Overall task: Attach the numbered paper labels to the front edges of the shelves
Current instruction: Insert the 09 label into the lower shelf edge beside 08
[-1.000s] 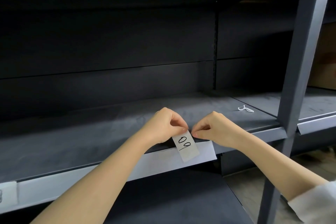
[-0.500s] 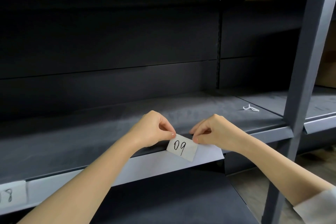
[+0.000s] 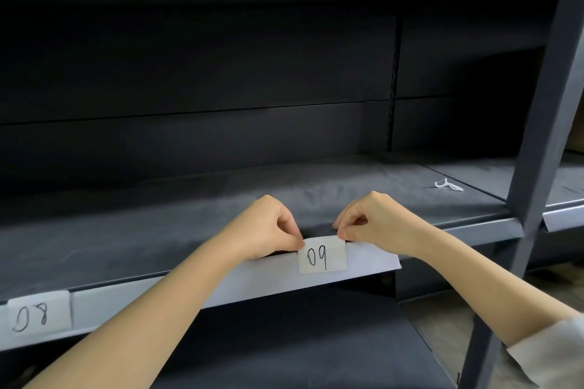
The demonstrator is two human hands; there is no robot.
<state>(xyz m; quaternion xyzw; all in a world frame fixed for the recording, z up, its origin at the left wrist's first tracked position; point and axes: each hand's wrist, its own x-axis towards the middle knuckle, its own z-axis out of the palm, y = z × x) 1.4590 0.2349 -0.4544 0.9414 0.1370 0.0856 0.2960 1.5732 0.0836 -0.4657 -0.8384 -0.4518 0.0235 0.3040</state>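
Note:
A white paper label marked "09" (image 3: 322,255) lies upright and level against the pale front edge (image 3: 240,286) of the dark grey shelf. My left hand (image 3: 268,227) pinches the label's top left corner. My right hand (image 3: 376,221) pinches its top right corner, fingers curled over the shelf lip. Another label, marked "08" (image 3: 38,314), sits stuck on the same front edge at the far left.
A grey steel upright (image 3: 537,142) crosses the view at right, in front of the shelves. A small white plastic loop (image 3: 448,185) lies on the shelf top (image 3: 126,224) at right. A lower dark shelf (image 3: 300,341) sits beneath my forearms.
The "09" label has turned from tilted to level and now lies flat on the shelf's front edge. Both hands shifted slightly with it; the view moved right, revealing the "08" label.

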